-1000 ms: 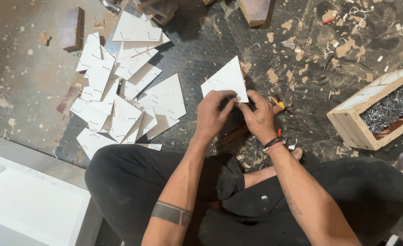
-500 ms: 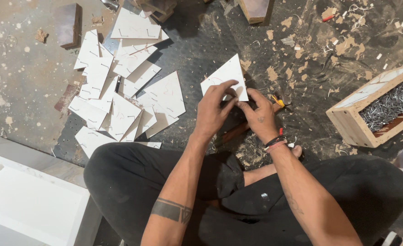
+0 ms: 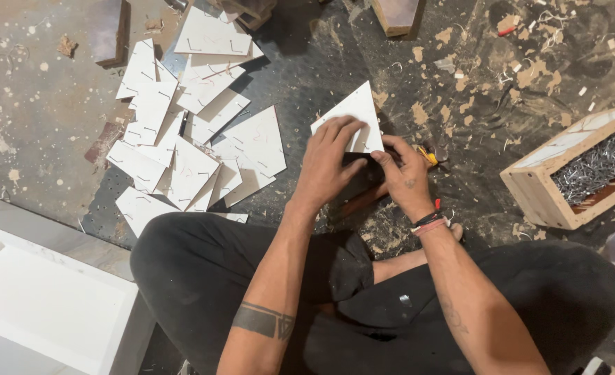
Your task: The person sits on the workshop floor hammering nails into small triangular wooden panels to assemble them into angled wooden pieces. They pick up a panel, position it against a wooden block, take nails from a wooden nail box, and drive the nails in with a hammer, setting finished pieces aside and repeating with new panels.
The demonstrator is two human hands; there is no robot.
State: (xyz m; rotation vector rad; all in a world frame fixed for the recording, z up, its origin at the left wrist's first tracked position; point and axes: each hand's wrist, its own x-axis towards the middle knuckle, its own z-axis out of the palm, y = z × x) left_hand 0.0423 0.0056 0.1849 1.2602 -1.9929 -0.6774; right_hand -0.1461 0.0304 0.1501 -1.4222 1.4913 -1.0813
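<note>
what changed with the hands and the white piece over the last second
Very little. Both hands, left hand and right hand, keep hold of the white triangular piece; the fingers shifted slightly along its lower edge. The pile of white pieces and the wooden box of nails stayed put.

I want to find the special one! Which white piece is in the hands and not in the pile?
The white triangle right of the pile. Both hands, left and right, grip its lower edge, so it stands apart while the others lie loose on the floor.
</note>
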